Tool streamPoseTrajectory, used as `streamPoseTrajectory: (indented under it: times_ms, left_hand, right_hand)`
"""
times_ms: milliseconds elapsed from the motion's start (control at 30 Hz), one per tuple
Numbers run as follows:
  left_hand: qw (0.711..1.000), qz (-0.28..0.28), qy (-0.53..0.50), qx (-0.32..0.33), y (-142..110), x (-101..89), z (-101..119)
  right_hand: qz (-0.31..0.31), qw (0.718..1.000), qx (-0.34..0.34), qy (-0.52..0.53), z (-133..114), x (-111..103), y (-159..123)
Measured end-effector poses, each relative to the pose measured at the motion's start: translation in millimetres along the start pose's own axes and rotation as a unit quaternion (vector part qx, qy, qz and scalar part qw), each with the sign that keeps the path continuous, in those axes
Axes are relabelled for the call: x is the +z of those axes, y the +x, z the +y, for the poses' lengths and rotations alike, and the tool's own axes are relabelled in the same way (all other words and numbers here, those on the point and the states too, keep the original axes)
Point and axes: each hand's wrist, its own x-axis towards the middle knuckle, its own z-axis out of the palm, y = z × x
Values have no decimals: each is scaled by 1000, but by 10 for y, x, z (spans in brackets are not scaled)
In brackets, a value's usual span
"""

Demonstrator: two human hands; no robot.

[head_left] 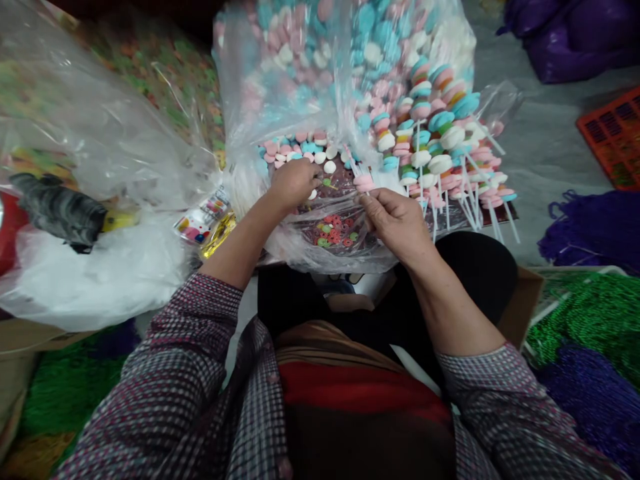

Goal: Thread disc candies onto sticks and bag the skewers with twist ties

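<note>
My right hand (397, 223) pinches a thin stick, mostly hidden by the fingers, with a pink candy disc (364, 183) on it. My left hand (296, 183) is low over the loose pink, white and blue candy discs (300, 148) in the mouth of a clear plastic bag (345, 73). Its fingers are curled together, and their tips are partly hidden; what they hold, if anything, I cannot make out. Closer to my lap lie small red and green candy rings (336, 231) on the plastic. Finished-looking candy skewers (443, 143) on white sticks are piled to the right.
At left are a big clear bag of orange and green candy (165, 73), a dark grey bundle (60, 210) and a white plastic bag (115, 267). Purple bags (575, 40), an orange crate (613, 137) and green bead strings (590, 313) stand at right.
</note>
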Motion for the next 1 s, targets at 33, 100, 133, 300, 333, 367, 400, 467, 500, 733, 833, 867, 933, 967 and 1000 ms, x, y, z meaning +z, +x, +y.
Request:
streamPoseTrajectory:
  times_ms: [33, 100, 133, 300, 333, 367, 400, 467, 500, 733, 833, 867, 933, 967, 1000]
  left_hand:
    - [999, 18, -37, 4, -15, -3, 1]
    - [985, 52, -164, -2, -64, -17, 17]
    - [968, 64, -242, -11, -98, -26, 34]
    - [878, 71, -471, -43, -285, -41, 145]
    - [874, 69, -478, -45, -313, -34, 161]
    - [874, 67, -479, -46, -336, -26, 173]
    - [874, 65, -479, -47, -355, -17, 180]
    - [872, 65, -483, -50, -385, 1, 186]
    - [867, 67, -491, -55, -397, 8, 188]
    - [836, 98, -534, -78, -468, 39, 274]
    - [857, 135, -495, -55, -506, 32, 325]
    - [870, 148, -467, -49, -526, 25, 340]
    - [900, 172, -400, -38, -576, 9, 374]
    - [912, 180, -368, -29, -605, 4, 395]
    - [921, 184, -344, -15, -633, 1, 417]
  right_hand:
    - [-4, 1000, 0, -4, -2, -1, -4]
    - [-8, 1000, -2, -10, -4, 0, -11]
    - [-11, 1000, -4, -12, -4, 2, -15]
    - [-58, 998, -13, -23, -19, 31, -47]
    - [-68, 997, -15, -25, -25, 41, -53]
    - [-74, 997, -18, -27, -31, 51, -59]
    - [-77, 996, -20, -28, -35, 60, -64]
    - [-80, 996, -20, -30, -43, 74, -70]
    - [-77, 996, -20, -30, -45, 78, -71]
    - [-67, 997, -25, -26, -25, 81, -76]
    - [-62, 997, -20, -30, -3, 82, -73]
    - [-58, 998, -17, -28, 2, 85, -73]
    - [-52, 998, -12, -22, 10, 95, -76]
    - [-52, 998, -10, -19, 14, 102, -78]
    - [-54, 998, -9, -17, 20, 109, -77]
